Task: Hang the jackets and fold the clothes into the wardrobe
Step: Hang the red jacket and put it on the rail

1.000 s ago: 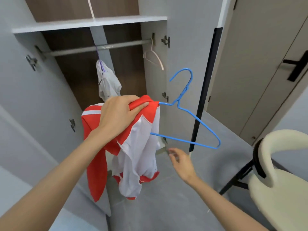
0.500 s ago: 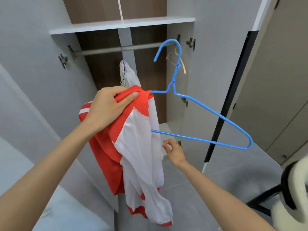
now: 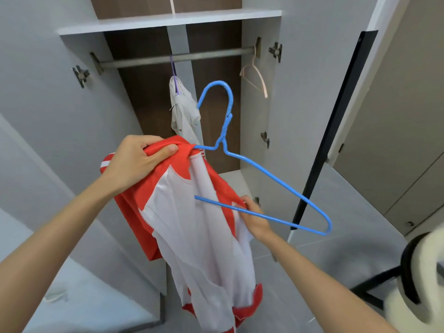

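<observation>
Head view at the wardrobe (image 3: 252,140): our left hand (image 3: 134,162) gripped the collar of the red-and-white jacket (image 3: 197,224), half threaded on the blue hanger (image 3: 227,123), our right hand (image 3: 254,217) pinched its front edge, and one white garment (image 3: 183,111) already hung on the far rail (image 3: 144,61); we saw nothing folded.

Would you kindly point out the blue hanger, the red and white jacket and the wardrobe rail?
blue hanger (image 3: 227,126): head view, on its twisted neck.
red and white jacket (image 3: 204,236): head view, on its white front panel.
wardrobe rail (image 3: 211,54): head view, on the bare bar.
</observation>
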`<move>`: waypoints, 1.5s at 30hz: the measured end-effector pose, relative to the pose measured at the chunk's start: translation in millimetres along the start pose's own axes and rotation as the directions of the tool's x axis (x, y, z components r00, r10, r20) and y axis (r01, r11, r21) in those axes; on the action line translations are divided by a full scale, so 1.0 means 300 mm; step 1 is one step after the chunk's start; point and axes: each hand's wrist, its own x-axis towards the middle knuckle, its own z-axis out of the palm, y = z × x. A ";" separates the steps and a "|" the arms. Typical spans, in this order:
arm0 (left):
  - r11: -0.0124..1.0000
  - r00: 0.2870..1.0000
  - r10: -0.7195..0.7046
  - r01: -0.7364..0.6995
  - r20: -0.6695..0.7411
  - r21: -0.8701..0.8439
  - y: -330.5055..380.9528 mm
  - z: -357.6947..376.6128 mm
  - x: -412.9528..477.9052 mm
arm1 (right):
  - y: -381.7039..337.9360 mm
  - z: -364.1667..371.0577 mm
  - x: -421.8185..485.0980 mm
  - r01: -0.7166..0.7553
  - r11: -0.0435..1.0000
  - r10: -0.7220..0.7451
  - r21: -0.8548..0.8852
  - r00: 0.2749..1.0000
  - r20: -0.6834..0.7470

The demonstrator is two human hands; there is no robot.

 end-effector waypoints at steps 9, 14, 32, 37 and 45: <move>0.969 0.991 -0.126 0.113 0.046 0.218 -0.181 0.038 -0.006 | 0.051 -0.303 -0.019 0.096 0.966 -0.153 -0.242 0.962 -0.228; 0.797 0.992 0.088 -0.124 0.090 0.591 -0.229 0.116 -0.021 | 0.013 -0.388 -0.015 0.041 0.946 -0.157 -0.323 0.926 -0.344; 0.847 0.864 -0.486 0.502 0.131 -0.176 -0.130 0.245 -0.013 | -0.418 -0.292 -0.098 0.312 0.862 -0.455 -0.399 0.822 -0.341; 0.816 0.822 -0.494 0.551 0.285 -0.176 -0.095 0.313 -0.038 | -0.348 -0.383 -0.183 0.287 0.857 -0.372 -0.428 0.919 -0.130; 0.967 0.840 -0.215 0.256 0.498 -0.014 0.095 0.576 -0.121 | -0.225 -0.471 -0.490 0.087 0.933 -0.172 -0.349 0.960 -0.221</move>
